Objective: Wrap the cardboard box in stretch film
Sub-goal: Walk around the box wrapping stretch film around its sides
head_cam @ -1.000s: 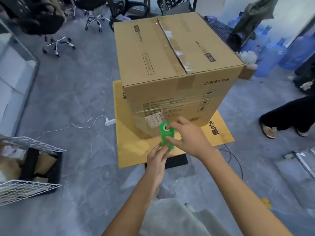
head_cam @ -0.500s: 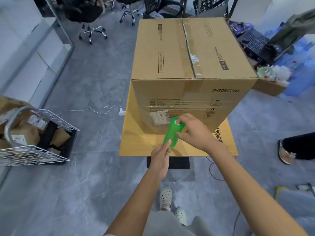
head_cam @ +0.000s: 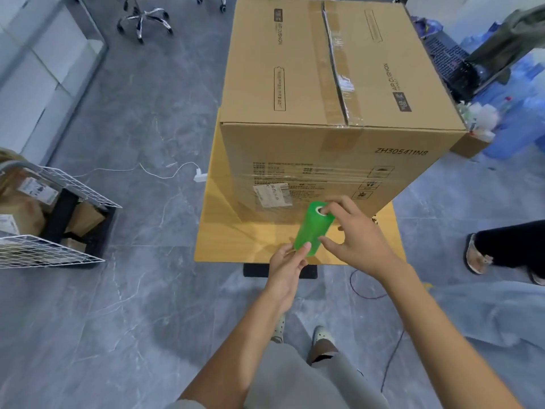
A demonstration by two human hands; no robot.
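Film roll (head_cam: 313, 228) pinched between left hand (head_cam: 284, 270) and right hand (head_cam: 356, 240), near cardboard box (head_cam: 295, 137)

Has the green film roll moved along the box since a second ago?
Yes. Judged against the white label on the cardboard box, the green film roll has shifted slightly right and tipped from upright to slanted.

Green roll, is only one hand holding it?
No, the left hand holds the lower end of the roll and the right hand grips its upper end.
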